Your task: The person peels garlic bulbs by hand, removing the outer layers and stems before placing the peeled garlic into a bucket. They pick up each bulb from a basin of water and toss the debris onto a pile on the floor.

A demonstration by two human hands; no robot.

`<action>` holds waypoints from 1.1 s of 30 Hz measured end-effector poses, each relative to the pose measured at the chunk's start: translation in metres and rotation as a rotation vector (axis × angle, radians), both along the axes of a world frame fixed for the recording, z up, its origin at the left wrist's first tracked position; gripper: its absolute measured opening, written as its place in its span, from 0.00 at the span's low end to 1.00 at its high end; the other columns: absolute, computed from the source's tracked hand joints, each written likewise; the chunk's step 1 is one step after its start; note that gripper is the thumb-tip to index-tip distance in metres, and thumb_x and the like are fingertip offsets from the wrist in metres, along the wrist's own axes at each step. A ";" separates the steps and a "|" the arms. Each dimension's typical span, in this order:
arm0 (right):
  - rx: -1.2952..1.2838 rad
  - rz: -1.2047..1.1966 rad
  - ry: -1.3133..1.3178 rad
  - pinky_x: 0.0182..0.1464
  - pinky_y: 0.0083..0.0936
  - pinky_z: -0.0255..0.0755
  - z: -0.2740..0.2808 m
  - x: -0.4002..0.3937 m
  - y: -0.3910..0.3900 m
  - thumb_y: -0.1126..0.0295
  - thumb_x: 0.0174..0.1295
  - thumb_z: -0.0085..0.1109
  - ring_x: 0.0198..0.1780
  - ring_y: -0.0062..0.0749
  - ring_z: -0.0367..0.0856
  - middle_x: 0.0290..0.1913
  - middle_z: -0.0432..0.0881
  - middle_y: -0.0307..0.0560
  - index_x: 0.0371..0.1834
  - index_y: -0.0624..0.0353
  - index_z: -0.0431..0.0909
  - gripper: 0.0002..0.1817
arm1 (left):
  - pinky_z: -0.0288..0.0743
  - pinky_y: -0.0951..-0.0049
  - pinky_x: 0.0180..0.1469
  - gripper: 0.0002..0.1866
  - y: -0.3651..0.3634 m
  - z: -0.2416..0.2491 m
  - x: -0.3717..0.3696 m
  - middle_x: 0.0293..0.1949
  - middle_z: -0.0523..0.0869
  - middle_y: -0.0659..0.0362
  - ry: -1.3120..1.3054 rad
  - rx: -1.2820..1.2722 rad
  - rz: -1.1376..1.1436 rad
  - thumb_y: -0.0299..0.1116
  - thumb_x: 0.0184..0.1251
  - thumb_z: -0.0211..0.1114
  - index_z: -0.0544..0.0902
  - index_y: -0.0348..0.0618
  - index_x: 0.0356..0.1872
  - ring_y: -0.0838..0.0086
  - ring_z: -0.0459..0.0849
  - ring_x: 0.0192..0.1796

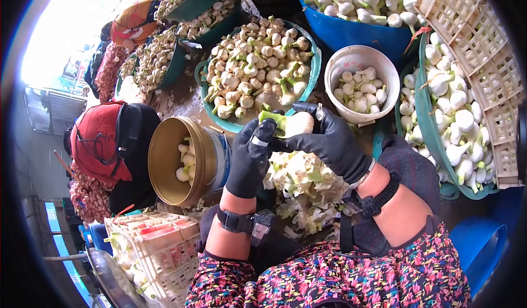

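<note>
Both my hands wear black gloves and meet around one garlic bulb (300,124) with a green stalk. My left hand (253,146) grips the stalk end, its fingers closed. On the bulb's right side, my right hand (331,140) holds the white end between thumb and fingers. Below them lies a heap of pale peeled skins (307,184). Just beyond my hands stands a green basin (317,69) of brownish garlic bulbs in a little water. A white bucket (391,77) with cleaner white bulbs is at the upper right of my right hand.
A yellowish bucket (159,168) with a few bulbs lies tipped at left. A plastic crate (170,247) stands lower left. Blue (351,31) and green tubs (431,116) of white bulbs and a beige crate (477,39) fill the right. Two people (101,143) (132,25) sit at left.
</note>
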State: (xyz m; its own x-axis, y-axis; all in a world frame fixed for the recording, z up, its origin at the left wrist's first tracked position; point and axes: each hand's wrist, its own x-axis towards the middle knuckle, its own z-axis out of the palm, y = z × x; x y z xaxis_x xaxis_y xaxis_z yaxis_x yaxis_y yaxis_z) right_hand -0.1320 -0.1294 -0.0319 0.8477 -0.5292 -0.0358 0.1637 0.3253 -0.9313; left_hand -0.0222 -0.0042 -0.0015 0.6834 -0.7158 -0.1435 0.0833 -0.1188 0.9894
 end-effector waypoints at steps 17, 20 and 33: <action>-0.070 -0.032 -0.020 0.48 0.20 0.75 -0.011 0.002 0.000 0.71 0.50 0.70 0.46 0.22 0.76 0.47 0.77 0.47 0.57 0.68 0.67 0.32 | 0.79 0.72 0.40 0.15 -0.001 -0.008 -0.003 0.39 0.83 0.54 -0.009 -0.184 -0.089 0.27 0.63 0.57 0.75 0.30 0.49 0.71 0.84 0.35; -0.146 -0.056 -0.023 0.46 0.19 0.75 -0.009 0.002 0.000 0.69 0.53 0.68 0.43 0.20 0.76 0.44 0.78 0.46 0.57 0.69 0.67 0.30 | 0.79 0.73 0.39 0.15 -0.001 -0.010 -0.003 0.39 0.83 0.54 -0.304 -0.052 -0.126 0.26 0.61 0.59 0.76 0.30 0.48 0.72 0.83 0.34; 0.786 0.446 -0.007 0.32 0.26 0.80 -0.009 -0.011 -0.002 0.63 0.62 0.55 0.36 0.30 0.81 0.41 0.79 0.46 0.53 0.58 0.70 0.19 | 0.75 0.74 0.40 0.14 0.003 -0.013 -0.001 0.32 0.83 0.57 -0.776 0.174 -0.184 0.15 0.48 0.55 0.81 0.38 0.37 0.74 0.82 0.36</action>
